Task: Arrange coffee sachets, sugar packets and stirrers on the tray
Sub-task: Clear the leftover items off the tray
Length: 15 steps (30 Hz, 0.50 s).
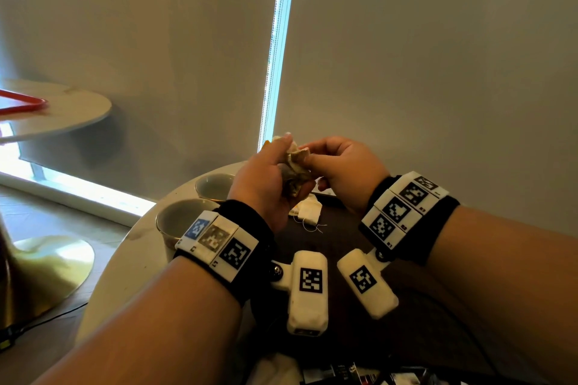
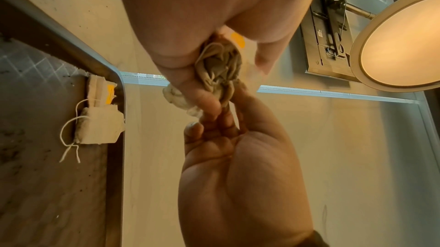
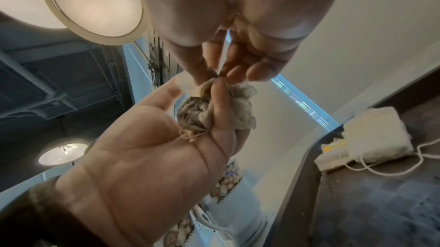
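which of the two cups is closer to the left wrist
The nearer cup, whose rim sits right beside the left wristband. The other cup stands farther back on the table, behind the left hand.

Both hands raised, fingertips meeting — left hand (image 1: 266,178) curled, right hand (image 1: 344,169) pinching
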Each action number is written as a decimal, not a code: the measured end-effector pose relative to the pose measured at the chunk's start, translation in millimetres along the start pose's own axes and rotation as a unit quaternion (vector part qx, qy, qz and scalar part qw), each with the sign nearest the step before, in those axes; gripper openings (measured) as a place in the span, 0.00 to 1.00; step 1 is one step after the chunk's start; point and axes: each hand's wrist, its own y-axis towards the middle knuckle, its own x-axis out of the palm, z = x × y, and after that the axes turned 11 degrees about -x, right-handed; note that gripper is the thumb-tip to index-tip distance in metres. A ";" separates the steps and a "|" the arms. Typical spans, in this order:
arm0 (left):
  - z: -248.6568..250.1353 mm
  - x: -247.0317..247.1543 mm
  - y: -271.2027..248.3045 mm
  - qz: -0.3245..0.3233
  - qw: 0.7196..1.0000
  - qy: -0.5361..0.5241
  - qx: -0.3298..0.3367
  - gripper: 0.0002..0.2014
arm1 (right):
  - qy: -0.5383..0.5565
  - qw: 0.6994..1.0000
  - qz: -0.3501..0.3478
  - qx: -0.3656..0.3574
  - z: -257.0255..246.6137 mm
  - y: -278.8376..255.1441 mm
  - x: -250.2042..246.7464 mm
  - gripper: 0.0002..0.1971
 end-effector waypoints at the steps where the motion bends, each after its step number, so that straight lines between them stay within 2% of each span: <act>1: 0.7 -0.4 0.6 -0.005 1.000 -0.004 -0.009 0.22 | 0.016 1.000 0.008 0.013 0.6 0.1 0.5 0.04; 5: 2.7 -4.0 1.3 -0.028 0.999 0.001 -0.025 0.22 | 0.116 0.990 0.035 0.067 -0.4 -0.2 1.9 0.09; 7: 1.4 -4.6 2.8 -0.016 1.000 0.013 -0.019 0.19 | 0.127 0.988 0.045 0.082 -0.9 -0.9 1.6 0.11; 11: -1.3 -4.9 4.9 -0.005 0.999 0.042 -0.003 0.22 | 0.134 0.986 0.041 0.090 -0.7 -0.8 1.2 0.08; 15: -1.7 -4.3 6.6 0.004 0.999 0.044 -0.001 0.20 | 0.147 0.984 0.045 0.094 -3.6 -1.1 1.6 0.08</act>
